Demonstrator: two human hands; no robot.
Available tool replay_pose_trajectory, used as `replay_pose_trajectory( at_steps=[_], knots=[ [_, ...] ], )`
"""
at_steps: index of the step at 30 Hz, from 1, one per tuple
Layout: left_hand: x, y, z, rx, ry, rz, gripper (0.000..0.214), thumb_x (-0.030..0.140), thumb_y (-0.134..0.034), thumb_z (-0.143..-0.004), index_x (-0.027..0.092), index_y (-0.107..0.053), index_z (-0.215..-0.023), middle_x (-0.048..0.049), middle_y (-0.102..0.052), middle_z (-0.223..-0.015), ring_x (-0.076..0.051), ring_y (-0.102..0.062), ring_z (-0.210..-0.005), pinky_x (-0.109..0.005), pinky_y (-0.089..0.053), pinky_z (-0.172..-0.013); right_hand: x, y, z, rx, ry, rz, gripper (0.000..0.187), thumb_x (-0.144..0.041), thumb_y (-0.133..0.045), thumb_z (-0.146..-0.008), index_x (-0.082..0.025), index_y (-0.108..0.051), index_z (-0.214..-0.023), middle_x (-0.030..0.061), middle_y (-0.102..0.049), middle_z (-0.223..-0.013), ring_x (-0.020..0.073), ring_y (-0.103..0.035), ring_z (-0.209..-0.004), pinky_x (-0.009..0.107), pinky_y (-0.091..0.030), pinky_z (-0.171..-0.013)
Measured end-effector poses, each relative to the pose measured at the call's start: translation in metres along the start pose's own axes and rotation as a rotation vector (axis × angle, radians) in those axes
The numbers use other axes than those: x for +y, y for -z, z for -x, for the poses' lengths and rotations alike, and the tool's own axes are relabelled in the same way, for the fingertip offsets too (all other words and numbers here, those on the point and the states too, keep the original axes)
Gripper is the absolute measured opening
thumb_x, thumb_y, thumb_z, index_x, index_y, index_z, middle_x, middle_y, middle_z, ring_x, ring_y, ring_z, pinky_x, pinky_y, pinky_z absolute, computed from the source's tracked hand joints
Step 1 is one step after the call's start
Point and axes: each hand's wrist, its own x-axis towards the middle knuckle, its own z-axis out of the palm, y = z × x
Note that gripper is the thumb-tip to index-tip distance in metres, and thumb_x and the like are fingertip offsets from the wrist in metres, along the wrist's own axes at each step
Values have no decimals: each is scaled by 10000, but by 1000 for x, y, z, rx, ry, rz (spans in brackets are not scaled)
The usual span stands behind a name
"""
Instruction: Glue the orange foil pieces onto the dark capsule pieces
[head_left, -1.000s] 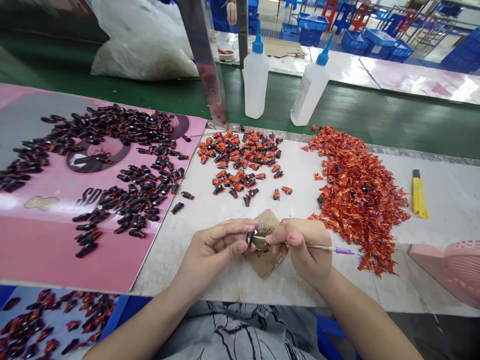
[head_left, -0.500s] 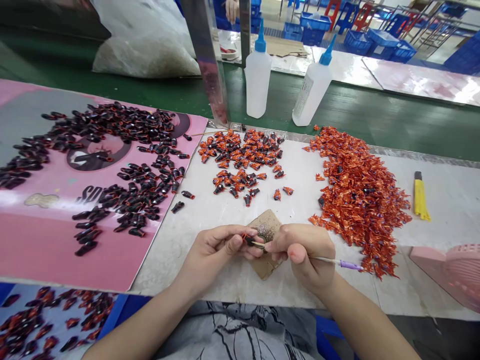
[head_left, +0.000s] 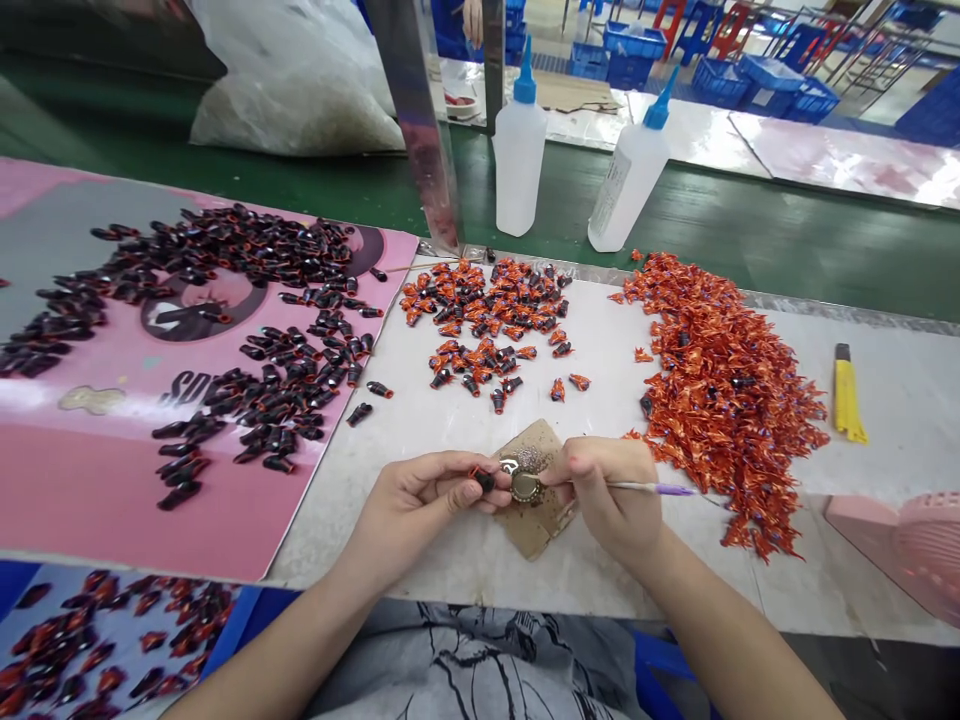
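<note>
Between the thumb and fingers of my left hand (head_left: 420,500) is a small black-and-orange plastic piece (head_left: 484,480). My right hand (head_left: 611,490) grips a thin stick (head_left: 637,486) with a purple end, held like a pen. The stick's tip reaches a small round metal cap (head_left: 526,487), which looks like a bottle cap. That cap lies on a piece of brown cardboard (head_left: 534,540) between my hands, beside many tiny shiny specks. Loose orange-and-black pieces (head_left: 487,355) lie just beyond the cardboard.
Dark pieces (head_left: 277,385) spread over a pink mat (head_left: 217,530) at left. A large orange heap (head_left: 720,380) lies right, with a yellow box cutter (head_left: 847,400) and pink fan (head_left: 915,545) beyond. Two white bottles (head_left: 520,160) stand behind, beside a metal post (head_left: 427,130).
My right hand has drawn the stick's tip away from the small piece to the metal cap. My left hand, still holding the piece, has shifted slightly left.
</note>
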Motion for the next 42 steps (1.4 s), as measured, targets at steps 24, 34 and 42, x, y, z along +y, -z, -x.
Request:
replay_pose_trajectory(
  at_steps=[24,34,42],
  knots=[
    [-9,-5,-3,7,-5,65,323,419,-880,-642,154,-745,-767,-61,-766,-757,-175,-712,-603,-265,-606,-617,-12,-9,7,131,-120,-229,616,-522,-403,-1002,-163,-712,-608,32,-597,-432,106,-527,-360,214,-416,-369],
    [-6,-5,-2,-33,18,5,328,428,-869,-662,141,-738,-754,-50,-744,-684,-180,-710,-588,-259,-604,-605,-10,-10,5,20,46,-111,562,-410,-377,-1034,-163,-649,-609,32,-606,-483,105,-562,-420,211,-432,-426],
    [-7,-2,-4,-48,-31,47,328,429,-872,-665,144,-737,-755,-43,-737,-708,-156,-694,-581,-242,-596,-585,-4,-4,1,48,-70,79,658,-466,-308,-1042,-157,-666,-584,10,-573,-424,88,-515,-366,201,-384,-406]
  ],
)
